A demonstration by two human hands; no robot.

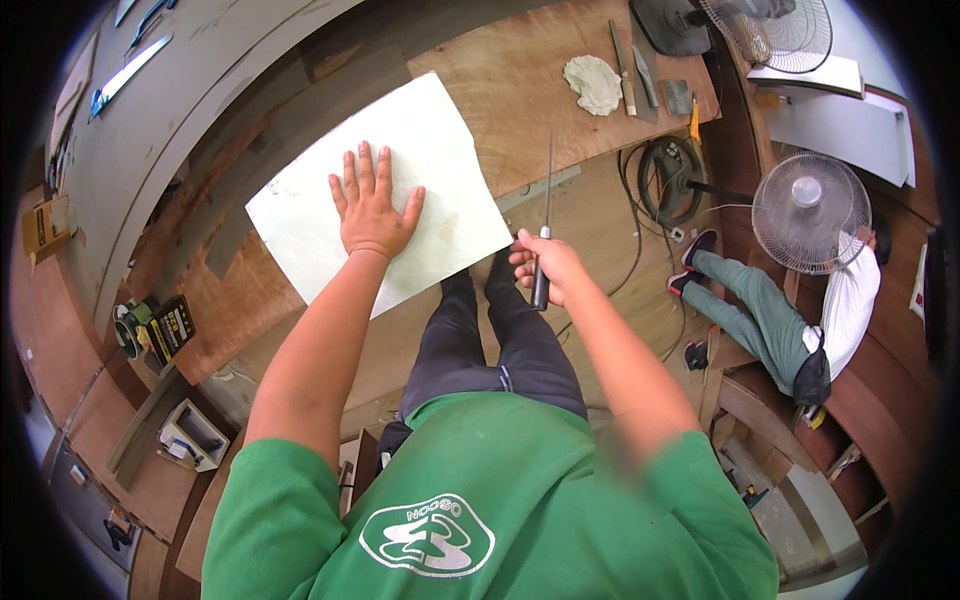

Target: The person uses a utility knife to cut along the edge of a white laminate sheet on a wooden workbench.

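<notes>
A large white sheet (pixel 440 150) lies at an angle on the wooden bench, its near corner reaching past the bench edge toward my legs. Flat on top of it rests my left hand (pixel 376 215), fingers stretched and thumb spread. My right hand (pixel 548 265), beside the sheet's right corner, is closed round the black handle of a thin-bladed tool (pixel 540 285). Its long, narrow metal blade points away from me, just right of the sheet. Whether it is a knife seen edge-on or a file, I cannot tell.
On the bench's far right lie a crumpled off-white cloth (pixel 593 85), a wooden-handled tool (pixel 628 92) and a grey block (pixel 677 97). Cables (pixel 640 200) run over the floor near a standing fan (pixel 812 212). Another person (pixel 760 320) is at the right. A small box (pixel 170 328) stands left.
</notes>
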